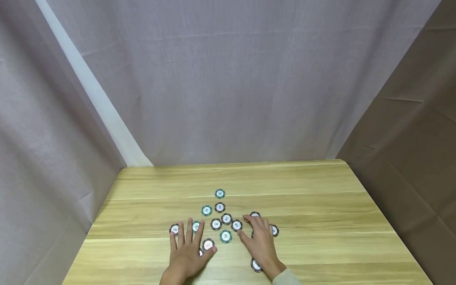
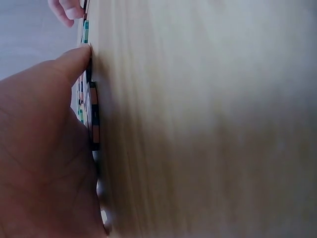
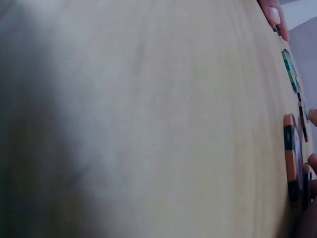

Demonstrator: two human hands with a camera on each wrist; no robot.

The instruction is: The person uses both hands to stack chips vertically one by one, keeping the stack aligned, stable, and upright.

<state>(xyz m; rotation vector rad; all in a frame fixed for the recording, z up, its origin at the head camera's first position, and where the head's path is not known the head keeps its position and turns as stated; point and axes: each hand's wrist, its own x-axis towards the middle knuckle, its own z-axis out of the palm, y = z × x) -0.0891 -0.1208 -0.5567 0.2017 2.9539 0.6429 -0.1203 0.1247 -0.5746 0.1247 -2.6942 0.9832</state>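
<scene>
Round poker chips, some green-edged and some black-edged, lie spread over the wooden table. In the head view my left hand lies palm down with fingers spread over several of them, including a green 20 chip and a black 100 chip. Its thumb is at another black-edged chip. My right hand rests palm down over chips on the right, its thumb by a black-edged chip; the chips under the palm are partly hidden. Seen edge-on, an orange-and-black chip lies near the right hand.
Between the hands lie more chips, among them a green chip and a black 100 chip. Farthest back is a green 20 chip. The wooden table ends at a grey curtain, with brown cloth at the right.
</scene>
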